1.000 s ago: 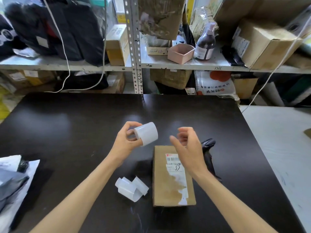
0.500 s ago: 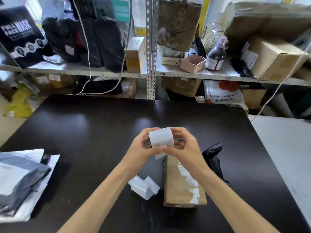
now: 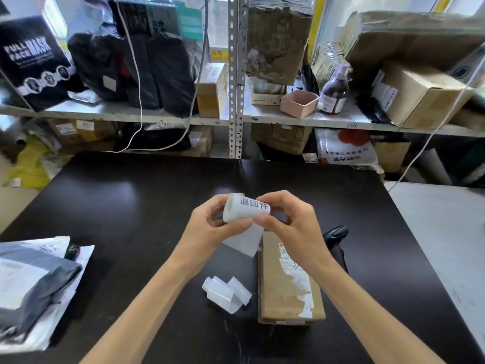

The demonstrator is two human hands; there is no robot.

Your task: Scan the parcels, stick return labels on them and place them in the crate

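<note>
Both hands hold a white roll of return labels [image 3: 245, 210] above the black table [image 3: 131, 211]. My left hand [image 3: 210, 227] grips the roll's left end. My right hand [image 3: 286, 222] pinches the roll's right side, and a loose strip of backing hangs below it. Printed characters show on the top label. A brown cardboard parcel [image 3: 284, 287] with a torn shipping label lies flat on the table just below my right wrist. The black handheld scanner [image 3: 337, 239] lies to the parcel's right, partly hidden by my right forearm.
Curled scraps of label backing [image 3: 225, 291] lie left of the parcel. Grey and white poly mailers [image 3: 34, 287] are stacked at the table's left edge. Shelves [image 3: 168, 119] with boxes, bags and a bottle stand behind the table. A grey table [image 3: 441, 232] adjoins on the right.
My right hand has come over to the roll, which my left hand held alone a second ago. The roll has turned so the printed label faces up, and a strip hangs down.
</note>
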